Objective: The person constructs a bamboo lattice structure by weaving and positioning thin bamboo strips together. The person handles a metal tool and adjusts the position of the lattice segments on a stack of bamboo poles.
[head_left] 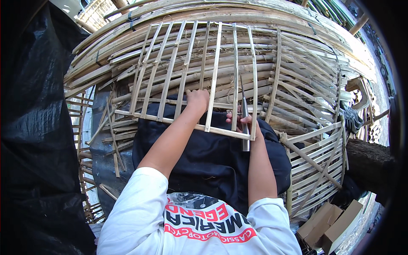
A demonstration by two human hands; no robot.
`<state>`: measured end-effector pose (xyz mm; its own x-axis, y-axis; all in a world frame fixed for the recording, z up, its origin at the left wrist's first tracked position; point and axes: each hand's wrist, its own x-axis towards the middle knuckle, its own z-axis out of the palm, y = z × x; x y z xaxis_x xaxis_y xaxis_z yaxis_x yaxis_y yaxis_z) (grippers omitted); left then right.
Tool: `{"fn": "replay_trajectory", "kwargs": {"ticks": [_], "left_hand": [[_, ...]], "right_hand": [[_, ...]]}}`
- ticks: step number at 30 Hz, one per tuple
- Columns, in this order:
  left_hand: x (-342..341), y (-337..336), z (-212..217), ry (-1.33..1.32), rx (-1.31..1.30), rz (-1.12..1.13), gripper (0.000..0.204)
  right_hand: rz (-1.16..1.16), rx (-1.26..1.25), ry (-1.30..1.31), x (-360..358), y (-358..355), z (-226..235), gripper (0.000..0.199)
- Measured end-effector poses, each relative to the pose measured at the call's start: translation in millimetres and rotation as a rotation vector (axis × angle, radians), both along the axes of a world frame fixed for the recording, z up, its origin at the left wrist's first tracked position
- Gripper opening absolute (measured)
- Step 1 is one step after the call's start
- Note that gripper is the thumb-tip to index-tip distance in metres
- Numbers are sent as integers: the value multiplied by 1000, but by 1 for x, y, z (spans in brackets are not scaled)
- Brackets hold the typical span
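Observation:
A ladder-like bamboo frame (215, 76) of several upright slats leans across my lap, its lower rail over the dark cloth (199, 155) on my legs. My left hand (198, 100) is closed round a slat near the frame's middle, its fingertips partly hidden. Among the slats at the right end, my right hand (240, 120) grips a slim pointed tool with a shiny metal handle (245, 142). The tool stands almost upright, its thin dark point away from me. A crossbar (225, 106) passes close to both hands.
Long split bamboo strips (238, 19) lie bundled at the back. Slatted bamboo panels (312, 165) stand on the right, beside a cardboard box (323, 225). Loose bamboo offcuts (117, 148) lie to the left, near a hanging black plastic sheet (38, 127).

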<state>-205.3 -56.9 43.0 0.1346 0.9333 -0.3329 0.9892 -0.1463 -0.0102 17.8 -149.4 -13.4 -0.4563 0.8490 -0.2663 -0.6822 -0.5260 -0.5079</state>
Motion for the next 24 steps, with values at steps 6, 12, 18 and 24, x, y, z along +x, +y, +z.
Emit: {"fn": "replay_trajectory", "kwargs": {"ticks": [6, 12, 18, 24], "left_hand": [[-9, 6, -1, -100, -62, -81, 28], [2, 7, 6, -163, -170, -109, 54], [-39, 27, -42, -763, -365, 36, 63], [-18, 28, -5, -985, -483, 353, 75]], "right_hand": [[-22, 21, -122, -8, -7, 22, 63], [78, 57, -232, -7, -9, 22, 67], [123, 121, -159, -12, -2, 7, 70], [85, 74, -256, 0, -4, 3, 67]]}}
